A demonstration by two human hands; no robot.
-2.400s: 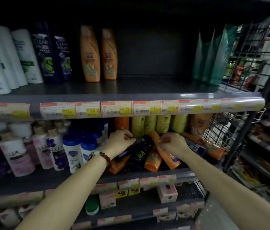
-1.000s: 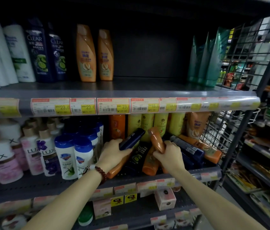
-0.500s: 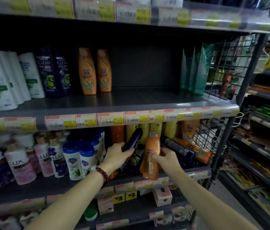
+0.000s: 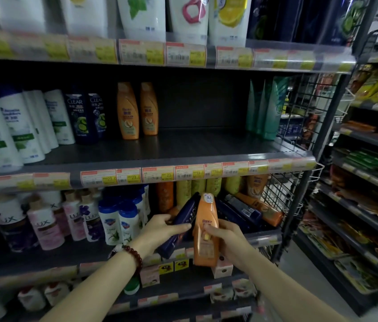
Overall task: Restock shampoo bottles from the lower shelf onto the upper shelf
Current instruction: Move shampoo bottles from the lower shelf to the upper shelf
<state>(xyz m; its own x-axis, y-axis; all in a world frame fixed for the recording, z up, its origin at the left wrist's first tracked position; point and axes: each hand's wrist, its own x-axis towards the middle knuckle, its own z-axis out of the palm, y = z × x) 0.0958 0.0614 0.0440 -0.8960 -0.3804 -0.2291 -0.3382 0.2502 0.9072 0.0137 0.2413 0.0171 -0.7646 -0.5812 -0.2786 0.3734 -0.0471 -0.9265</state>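
Left hand (image 4: 160,228) grasps a dark blue bottle (image 4: 181,225), tilted, cap end up; right hand (image 4: 224,240) grips an orange bottle (image 4: 206,231), upright — both held side by side, touching, in front of the lower shelf (image 4: 264,237). Behind them, more orange and dark bottles lie toppled on that shelf. Upper shelf (image 4: 206,145): two orange bottles (image 4: 138,110) stand at the back — bare surface to their right.
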